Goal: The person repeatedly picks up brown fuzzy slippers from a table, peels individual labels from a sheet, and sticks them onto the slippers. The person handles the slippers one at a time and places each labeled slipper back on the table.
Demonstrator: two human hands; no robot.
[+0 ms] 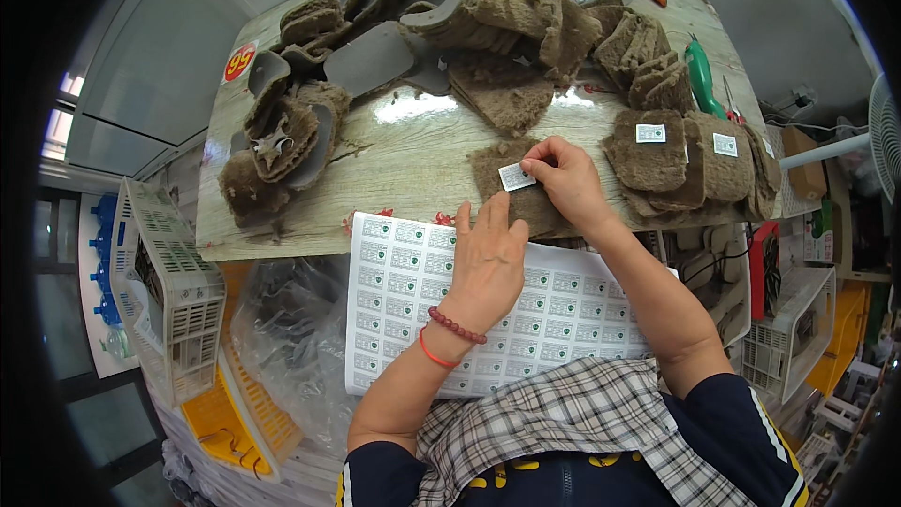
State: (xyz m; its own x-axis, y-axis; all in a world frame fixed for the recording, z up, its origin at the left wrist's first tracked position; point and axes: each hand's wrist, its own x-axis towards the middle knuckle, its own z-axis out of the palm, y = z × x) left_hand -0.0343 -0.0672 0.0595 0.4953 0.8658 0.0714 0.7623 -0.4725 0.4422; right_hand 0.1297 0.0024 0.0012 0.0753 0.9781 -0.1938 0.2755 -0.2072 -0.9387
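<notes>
Between the thumb and fingertips of my right hand [567, 176] is a small white label [515, 177] with print and a dark green mark. It lies against a brown fleecy pad [485, 161] near the table's front edge. My left hand [490, 249] has its fingers stretched out, their tips at the pad's near side just below the label. Under my left hand and forearm spreads a large white sheet of labels [394, 319], printed in rows. To the right of my right hand lie several brown pads [648, 164] bearing the same kind of white label.
Piles of brown pads with grey backing [371, 58] cover the table's far side and left. A green-handled tool [700, 78] and scissors [732, 105] lie at the right. White crates [178, 291], a yellow crate [225, 418] and clear plastic [291, 338] stand below; a fan [882, 127] is far right.
</notes>
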